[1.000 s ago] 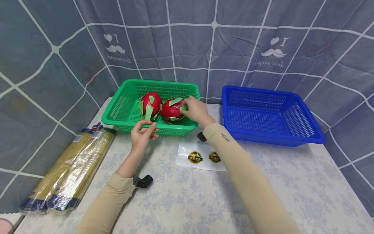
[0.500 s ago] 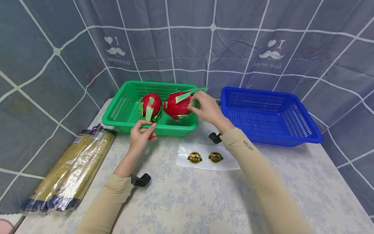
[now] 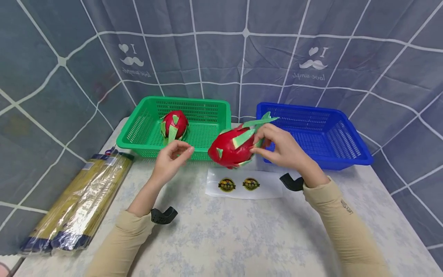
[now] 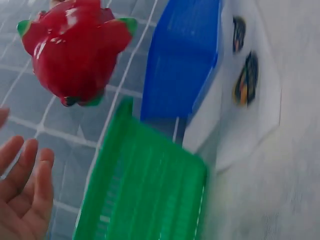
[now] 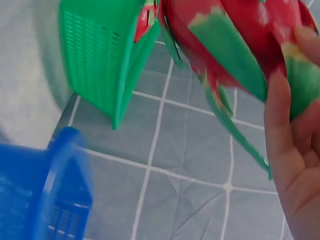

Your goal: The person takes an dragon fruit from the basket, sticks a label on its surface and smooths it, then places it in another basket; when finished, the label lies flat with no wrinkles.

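A red dragon fruit (image 3: 230, 148) with green scales hangs in the air, its leafy end pinched between the thumb and fingers of my right hand (image 3: 282, 148). In the right wrist view, the thumb and fingers press on a green scale of the dragon fruit (image 5: 225, 45). My left hand (image 3: 170, 161) is in front of the green basket (image 3: 207, 156), fingers loosely bent and holding nothing. In the left wrist view the left hand (image 4: 25, 195) is apart from the held fruit (image 4: 75, 55). A second dragon fruit (image 3: 175, 124) lies in the left part of the green basket.
A blue basket (image 3: 325, 161) stands to the right. In front lies a white sheet (image 3: 270, 188) with two round dark-and-gold stickers (image 3: 226, 185). Long plastic-wrapped yellow packs (image 3: 83, 196) lie along the left edge. A grey checked cloth (image 3: 221, 57) hangs behind the table.
My right hand has lifted one dragon fruit out of the green basket and brought it right and nearer. The left hand has moved slightly away from the basket's front rim.
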`<state>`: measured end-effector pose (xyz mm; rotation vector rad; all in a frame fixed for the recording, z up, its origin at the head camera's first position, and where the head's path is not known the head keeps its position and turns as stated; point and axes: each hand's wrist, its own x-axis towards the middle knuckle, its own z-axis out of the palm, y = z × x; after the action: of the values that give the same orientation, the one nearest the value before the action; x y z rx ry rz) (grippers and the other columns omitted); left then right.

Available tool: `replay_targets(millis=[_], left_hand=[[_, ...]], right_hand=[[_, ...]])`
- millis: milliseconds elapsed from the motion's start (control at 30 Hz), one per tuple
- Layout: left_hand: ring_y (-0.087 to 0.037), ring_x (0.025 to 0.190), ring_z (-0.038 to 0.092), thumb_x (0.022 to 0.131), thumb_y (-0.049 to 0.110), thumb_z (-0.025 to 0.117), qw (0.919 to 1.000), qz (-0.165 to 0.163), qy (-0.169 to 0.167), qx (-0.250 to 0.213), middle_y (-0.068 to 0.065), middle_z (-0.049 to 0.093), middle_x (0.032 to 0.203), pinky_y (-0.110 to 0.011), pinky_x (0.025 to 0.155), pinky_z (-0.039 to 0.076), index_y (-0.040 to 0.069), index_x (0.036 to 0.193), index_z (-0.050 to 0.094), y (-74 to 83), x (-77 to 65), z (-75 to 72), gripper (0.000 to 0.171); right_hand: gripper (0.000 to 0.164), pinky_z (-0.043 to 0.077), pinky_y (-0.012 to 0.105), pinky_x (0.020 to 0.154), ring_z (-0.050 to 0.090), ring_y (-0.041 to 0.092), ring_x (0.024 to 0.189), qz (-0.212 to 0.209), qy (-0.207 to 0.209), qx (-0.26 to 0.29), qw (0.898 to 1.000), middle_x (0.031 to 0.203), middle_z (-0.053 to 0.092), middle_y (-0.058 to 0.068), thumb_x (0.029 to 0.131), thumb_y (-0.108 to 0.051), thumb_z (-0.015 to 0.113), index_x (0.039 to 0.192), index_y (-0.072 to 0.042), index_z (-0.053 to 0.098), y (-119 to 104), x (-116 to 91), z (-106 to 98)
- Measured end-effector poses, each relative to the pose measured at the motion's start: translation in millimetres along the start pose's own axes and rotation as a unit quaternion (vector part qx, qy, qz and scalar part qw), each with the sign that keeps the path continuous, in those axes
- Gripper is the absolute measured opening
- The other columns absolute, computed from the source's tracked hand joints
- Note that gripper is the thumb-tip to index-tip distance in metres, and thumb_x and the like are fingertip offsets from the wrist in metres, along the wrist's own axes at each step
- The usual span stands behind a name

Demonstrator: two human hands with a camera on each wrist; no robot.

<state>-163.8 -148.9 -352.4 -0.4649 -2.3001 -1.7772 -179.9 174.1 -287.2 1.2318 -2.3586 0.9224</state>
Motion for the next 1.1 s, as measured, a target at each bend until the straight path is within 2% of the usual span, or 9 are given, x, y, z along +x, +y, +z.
replay_targets(millis=[100,200,333,433,500,600,800,967,1100], left_hand=[[-0.021,0.102,0.059,0.090,0.007,0.063,0.9949,0.045,-0.084,-0.032,-0.017,0.058,0.116,-0.033,0.082,0.050,0.000,0.120,0.056,8.1,-5.3,12.3,0.032],[-0.029,0.117,0.051,0.089,0.010,0.065,0.9795,0.056,-0.185,-0.058,-0.015,0.046,0.136,-0.042,0.091,0.046,0.005,0.135,0.044,11.1,-11.2,23.6,0.051],[-0.028,0.128,0.040,0.086,0.025,0.069,0.9469,0.016,-0.315,-0.062,-0.006,0.033,0.146,-0.041,0.092,0.045,0.017,0.148,0.025,11.7,-20.6,40.6,0.076],[-0.025,0.129,0.036,0.080,0.030,0.074,0.9268,-0.027,-0.371,-0.052,-0.002,0.033,0.145,-0.036,0.090,0.047,0.028,0.150,0.015,10.5,-27.8,54.4,0.091],[-0.023,0.126,0.038,0.075,0.031,0.079,0.9272,-0.045,-0.370,-0.042,-0.002,0.036,0.141,-0.034,0.087,0.048,0.033,0.149,0.013,9.0,-31.6,61.9,0.099],[-0.023,0.118,0.043,0.069,0.029,0.084,0.9420,-0.055,-0.329,-0.035,-0.002,0.039,0.135,-0.036,0.085,0.049,0.035,0.149,0.013,5.6,-35.2,70.1,0.106],[-0.024,0.111,0.047,0.069,0.026,0.084,0.9698,-0.107,-0.208,-0.069,-0.007,0.043,0.129,-0.040,0.087,0.047,0.031,0.150,0.010,7.9,-40.3,82.6,0.109],[-0.027,0.119,0.046,0.072,0.020,0.081,0.9666,-0.148,-0.117,-0.173,-0.009,0.044,0.132,-0.041,0.089,0.048,0.025,0.147,0.014,13.6,-44.5,91.0,0.101],[-0.026,0.122,0.044,0.073,0.023,0.080,0.9602,-0.142,-0.116,-0.211,-0.010,0.042,0.135,-0.039,0.092,0.046,0.021,0.147,0.011,7.6,-48.7,94.0,0.102]], right_hand=[[0.025,0.044,0.020,0.062,0.051,0.007,0.073,-0.039,-0.026,0.039,0.998,0.090,0.055,-0.004,0.074,-0.004,0.079,0.087,-0.014,0.059,-4,-19,6],[0.026,0.046,0.021,0.063,0.052,0.008,0.077,-0.066,-0.053,0.082,0.993,0.092,0.056,-0.004,0.073,-0.004,0.079,0.087,-0.014,0.060,-10,-36,20],[0.026,0.046,0.024,0.061,0.051,0.011,0.079,-0.067,-0.077,0.131,0.986,0.093,0.056,-0.002,0.074,-0.005,0.079,0.088,-0.015,0.060,-17,-53,39],[0.026,0.046,0.026,0.061,0.051,0.012,0.080,-0.054,-0.086,0.152,0.983,0.093,0.056,-0.002,0.074,-0.006,0.079,0.088,-0.016,0.060,-21,-62,48],[0.025,0.046,0.025,0.062,0.051,0.012,0.081,-0.043,-0.085,0.158,0.983,0.094,0.055,-0.002,0.075,-0.006,0.079,0.088,-0.017,0.061,-22,-66,53],[0.025,0.047,0.026,0.072,0.052,0.014,0.088,-0.024,-0.060,0.163,0.984,0.099,0.056,0.000,0.075,-0.002,0.078,0.088,-0.017,0.062,-22,-71,60],[0.047,0.045,0.034,0.091,0.048,0.024,0.112,0.072,0.084,0.184,0.977,0.127,0.044,0.014,0.076,-0.009,0.079,0.116,-0.001,0.055,-26,-81,81],[0.105,0.043,0.047,0.094,0.038,0.031,0.126,0.172,0.060,0.240,0.953,0.147,0.024,0.010,0.068,-0.028,0.086,0.147,-0.013,0.018,-37,-93,95],[0.114,0.051,0.039,0.083,0.046,0.027,0.115,0.246,0.025,0.253,0.935,0.144,0.030,0.005,0.064,-0.019,0.088,0.148,-0.030,0.013,-47,-95,100]])
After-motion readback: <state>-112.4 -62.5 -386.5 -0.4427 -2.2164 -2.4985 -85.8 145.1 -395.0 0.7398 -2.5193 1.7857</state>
